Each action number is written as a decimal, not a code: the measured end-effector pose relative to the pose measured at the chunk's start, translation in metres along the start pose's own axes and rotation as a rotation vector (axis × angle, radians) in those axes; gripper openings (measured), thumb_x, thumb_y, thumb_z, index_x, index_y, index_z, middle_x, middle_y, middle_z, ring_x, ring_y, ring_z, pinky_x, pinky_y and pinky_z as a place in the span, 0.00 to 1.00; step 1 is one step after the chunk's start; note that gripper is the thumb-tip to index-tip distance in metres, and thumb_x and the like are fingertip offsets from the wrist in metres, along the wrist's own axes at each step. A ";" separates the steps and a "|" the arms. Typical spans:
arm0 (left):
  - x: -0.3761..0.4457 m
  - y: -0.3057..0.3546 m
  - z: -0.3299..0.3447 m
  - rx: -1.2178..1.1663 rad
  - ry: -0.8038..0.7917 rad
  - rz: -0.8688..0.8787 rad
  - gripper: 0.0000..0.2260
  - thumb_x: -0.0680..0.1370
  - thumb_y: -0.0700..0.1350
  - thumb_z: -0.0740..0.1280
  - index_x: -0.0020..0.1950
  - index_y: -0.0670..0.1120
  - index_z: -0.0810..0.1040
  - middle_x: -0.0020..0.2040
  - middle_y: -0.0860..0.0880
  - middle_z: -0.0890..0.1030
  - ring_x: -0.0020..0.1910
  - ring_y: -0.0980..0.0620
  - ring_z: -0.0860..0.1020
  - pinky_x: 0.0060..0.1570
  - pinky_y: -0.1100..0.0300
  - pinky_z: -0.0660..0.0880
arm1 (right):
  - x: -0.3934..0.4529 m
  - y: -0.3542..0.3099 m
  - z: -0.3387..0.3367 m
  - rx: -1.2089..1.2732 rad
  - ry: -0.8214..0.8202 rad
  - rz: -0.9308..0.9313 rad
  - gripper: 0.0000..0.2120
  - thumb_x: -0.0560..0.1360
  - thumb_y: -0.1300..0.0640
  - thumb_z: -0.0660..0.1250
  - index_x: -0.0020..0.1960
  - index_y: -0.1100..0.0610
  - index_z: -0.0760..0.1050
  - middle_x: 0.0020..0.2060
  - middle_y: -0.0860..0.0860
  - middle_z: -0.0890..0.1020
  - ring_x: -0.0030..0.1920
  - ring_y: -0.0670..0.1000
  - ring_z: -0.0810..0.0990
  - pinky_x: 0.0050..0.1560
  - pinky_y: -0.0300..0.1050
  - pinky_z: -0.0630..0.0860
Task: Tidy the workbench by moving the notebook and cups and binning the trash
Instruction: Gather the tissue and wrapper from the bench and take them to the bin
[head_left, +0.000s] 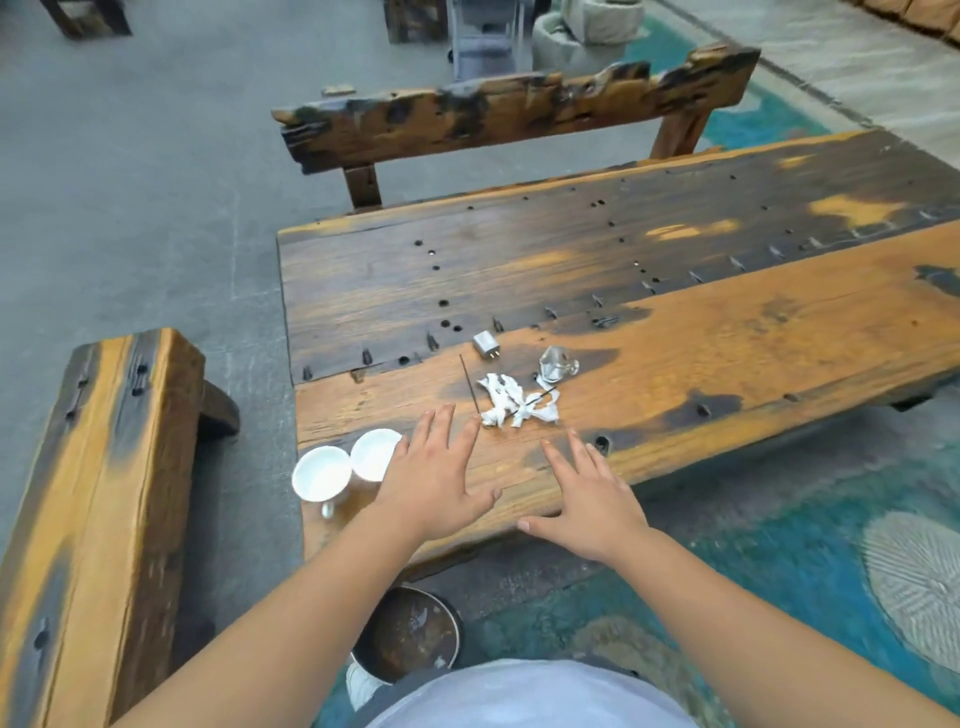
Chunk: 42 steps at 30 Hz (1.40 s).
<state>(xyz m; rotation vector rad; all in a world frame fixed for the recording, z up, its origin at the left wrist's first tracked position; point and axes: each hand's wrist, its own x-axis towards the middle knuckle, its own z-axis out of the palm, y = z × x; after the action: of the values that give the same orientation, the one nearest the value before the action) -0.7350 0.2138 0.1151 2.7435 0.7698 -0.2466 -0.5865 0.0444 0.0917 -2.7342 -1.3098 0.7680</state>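
Note:
Two white cups (321, 474) (375, 453) stand side by side at the near left corner of the wooden workbench (727, 353). My left hand (434, 478) hovers flat and open just right of them, fingers spread, its edge over the second cup. My right hand (587, 499) is open too, palm down near the front edge. Ahead of both hands lies crumpled white tissue (517, 400) with a thin dark stick (467, 384) beside it. A small clear glass cup (556, 364) lies tipped just beyond the tissue. No notebook is in view.
A grey plug adapter (486, 345) sits behind the tissue. A round metal bin (410, 634) stands on the floor under the bench's near edge. A wooden bench (104, 493) stands to the left, and another with a backrest (493, 114) stands beyond.

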 end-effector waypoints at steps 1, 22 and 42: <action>0.004 0.014 0.003 -0.009 -0.003 -0.019 0.43 0.69 0.73 0.53 0.79 0.55 0.45 0.82 0.46 0.46 0.79 0.43 0.46 0.74 0.42 0.54 | 0.001 0.015 -0.003 0.011 -0.009 -0.006 0.54 0.62 0.22 0.59 0.78 0.40 0.39 0.79 0.48 0.37 0.79 0.54 0.41 0.74 0.60 0.53; 0.049 0.109 0.034 -0.136 -0.076 -0.296 0.43 0.71 0.70 0.59 0.79 0.55 0.47 0.81 0.45 0.50 0.79 0.42 0.50 0.74 0.42 0.58 | 0.033 0.137 -0.039 -0.006 -0.153 -0.126 0.52 0.65 0.27 0.64 0.79 0.43 0.43 0.80 0.50 0.44 0.79 0.55 0.48 0.73 0.58 0.59; 0.214 0.010 0.081 -0.309 -0.209 -0.410 0.43 0.71 0.62 0.70 0.79 0.55 0.50 0.80 0.42 0.49 0.77 0.38 0.53 0.71 0.43 0.65 | 0.183 0.110 -0.052 0.004 -0.226 -0.035 0.48 0.69 0.34 0.67 0.79 0.45 0.45 0.80 0.50 0.46 0.78 0.56 0.50 0.73 0.55 0.59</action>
<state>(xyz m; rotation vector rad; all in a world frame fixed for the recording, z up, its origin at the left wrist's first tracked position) -0.5565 0.2840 -0.0100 2.2121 1.1932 -0.4473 -0.3867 0.1179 0.0357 -2.6769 -1.3871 1.1018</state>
